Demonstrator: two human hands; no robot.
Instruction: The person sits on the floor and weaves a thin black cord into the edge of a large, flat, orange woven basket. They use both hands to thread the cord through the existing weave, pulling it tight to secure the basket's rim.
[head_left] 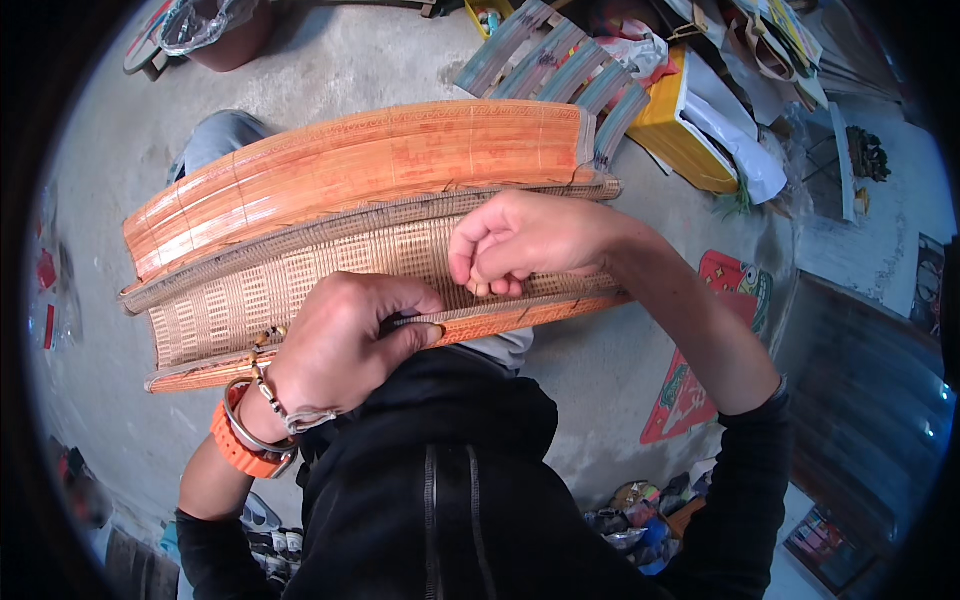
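A long orange slatted mat, which looks like bamboo (380, 150), lies across my lap with its sides folded up. Its woven tan backing (260, 295) shows in the trough between the folds. My left hand (355, 325) is closed on the near bound edge, thumb on the outer face and fingers inside. Just right of it, my right hand (520, 245) is pinched above the same edge. Its fingertips press together, and whatever they hold is too small to make out. Loose dark thread ends stick out along the mat's far fold.
Beyond the mat's far right corner lie a striped slatted piece (560, 65) and a yellow box (690, 125) with papers. A red printed sheet (700, 350) is on the concrete floor at right. A brown bucket (225, 40) with a plastic liner stands far left.
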